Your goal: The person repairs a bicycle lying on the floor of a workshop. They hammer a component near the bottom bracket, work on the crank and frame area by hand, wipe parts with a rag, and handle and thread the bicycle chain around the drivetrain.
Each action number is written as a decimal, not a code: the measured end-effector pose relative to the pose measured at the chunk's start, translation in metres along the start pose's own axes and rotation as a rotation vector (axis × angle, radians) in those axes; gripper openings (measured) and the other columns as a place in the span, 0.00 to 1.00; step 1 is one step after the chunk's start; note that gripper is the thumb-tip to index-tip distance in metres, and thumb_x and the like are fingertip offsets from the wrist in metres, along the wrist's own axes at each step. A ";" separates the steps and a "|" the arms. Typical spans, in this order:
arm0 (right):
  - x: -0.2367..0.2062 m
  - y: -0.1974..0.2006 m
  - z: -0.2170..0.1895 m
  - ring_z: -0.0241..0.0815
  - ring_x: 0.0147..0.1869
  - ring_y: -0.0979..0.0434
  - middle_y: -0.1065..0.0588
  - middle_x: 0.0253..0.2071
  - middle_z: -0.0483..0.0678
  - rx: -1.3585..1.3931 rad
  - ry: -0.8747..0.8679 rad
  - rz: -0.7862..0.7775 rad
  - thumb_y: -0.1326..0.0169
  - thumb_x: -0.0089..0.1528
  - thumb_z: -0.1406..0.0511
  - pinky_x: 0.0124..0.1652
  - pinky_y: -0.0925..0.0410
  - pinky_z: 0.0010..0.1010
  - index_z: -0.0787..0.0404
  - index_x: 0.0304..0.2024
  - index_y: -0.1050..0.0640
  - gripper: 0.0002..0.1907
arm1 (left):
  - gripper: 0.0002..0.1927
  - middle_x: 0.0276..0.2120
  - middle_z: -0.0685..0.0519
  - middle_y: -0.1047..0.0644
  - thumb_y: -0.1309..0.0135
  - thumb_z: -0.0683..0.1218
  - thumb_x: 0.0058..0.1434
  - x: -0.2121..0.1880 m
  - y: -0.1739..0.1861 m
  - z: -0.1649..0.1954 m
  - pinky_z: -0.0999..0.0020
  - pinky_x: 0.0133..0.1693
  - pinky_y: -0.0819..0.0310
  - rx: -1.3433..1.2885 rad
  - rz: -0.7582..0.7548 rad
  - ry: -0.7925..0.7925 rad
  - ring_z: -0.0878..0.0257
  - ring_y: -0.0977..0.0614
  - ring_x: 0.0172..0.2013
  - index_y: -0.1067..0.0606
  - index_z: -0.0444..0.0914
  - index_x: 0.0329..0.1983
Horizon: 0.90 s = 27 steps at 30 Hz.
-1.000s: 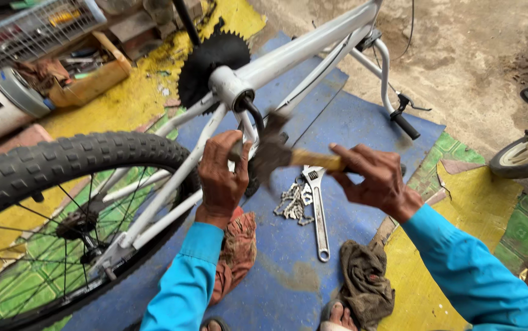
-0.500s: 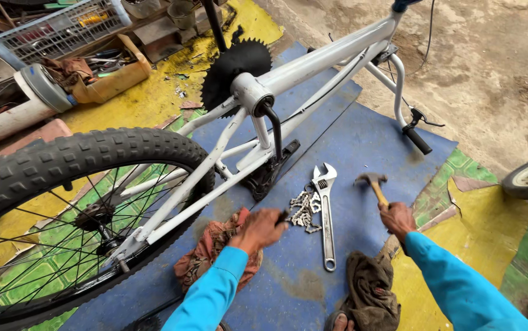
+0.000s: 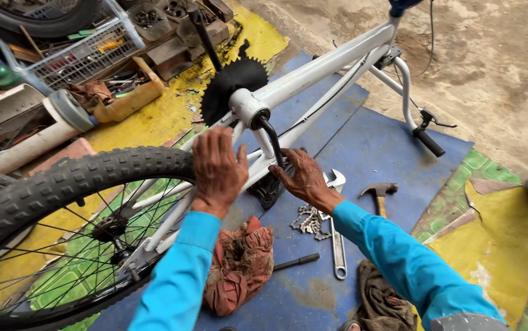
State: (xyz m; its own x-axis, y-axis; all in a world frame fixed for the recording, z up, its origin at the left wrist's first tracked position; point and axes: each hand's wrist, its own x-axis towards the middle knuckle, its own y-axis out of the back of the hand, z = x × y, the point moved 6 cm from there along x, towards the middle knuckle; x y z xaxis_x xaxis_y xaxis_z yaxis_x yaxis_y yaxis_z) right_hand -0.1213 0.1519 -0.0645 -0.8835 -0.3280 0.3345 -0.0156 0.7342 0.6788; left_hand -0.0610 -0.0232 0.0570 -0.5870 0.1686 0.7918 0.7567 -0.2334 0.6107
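Observation:
A white bicycle frame [image 3: 331,64] lies upside down on a blue mat [image 3: 374,153]. My left hand [image 3: 218,168] grips the frame's rear tubes beside the knobbly rear tyre [image 3: 62,190]. My right hand [image 3: 305,179] is closed around the lower end of the black crank arm [image 3: 270,135], right at the black pedal [image 3: 267,190]. The crank hangs from the bottom bracket [image 3: 247,105] beside the black toothed chainring [image 3: 230,86]. A hammer [image 3: 379,193] lies on the mat to the right of my right hand.
An adjustable wrench [image 3: 337,236], a loose chain [image 3: 308,220], a black rod [image 3: 297,262] and a red rag [image 3: 239,263] lie on the mat below my hands. A brown rag [image 3: 386,300] sits lower right. Crates of parts [image 3: 86,58] stand at the upper left.
My right hand has let go of the hammer, which now lies on the mat, and has taken the crank. My left hand has risen from the mat onto the frame.

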 end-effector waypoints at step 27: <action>0.007 -0.006 -0.003 0.53 0.34 0.26 0.25 0.31 0.55 0.090 0.143 0.091 0.39 0.63 0.66 0.36 0.33 0.45 0.66 0.41 0.21 0.08 | 0.12 0.40 0.39 0.26 0.47 0.47 0.71 -0.017 -0.056 -0.033 0.51 0.34 0.20 -0.150 -0.521 0.235 0.42 0.17 0.36 0.31 0.33 0.43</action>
State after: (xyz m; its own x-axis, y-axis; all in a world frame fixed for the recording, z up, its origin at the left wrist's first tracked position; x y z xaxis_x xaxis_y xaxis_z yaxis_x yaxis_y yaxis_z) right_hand -0.1263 0.1431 -0.0646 -0.8076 -0.3343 0.4859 0.0141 0.8127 0.5825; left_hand -0.1028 -0.0447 0.0090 -0.9315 0.0844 0.3539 0.3125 -0.3125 0.8970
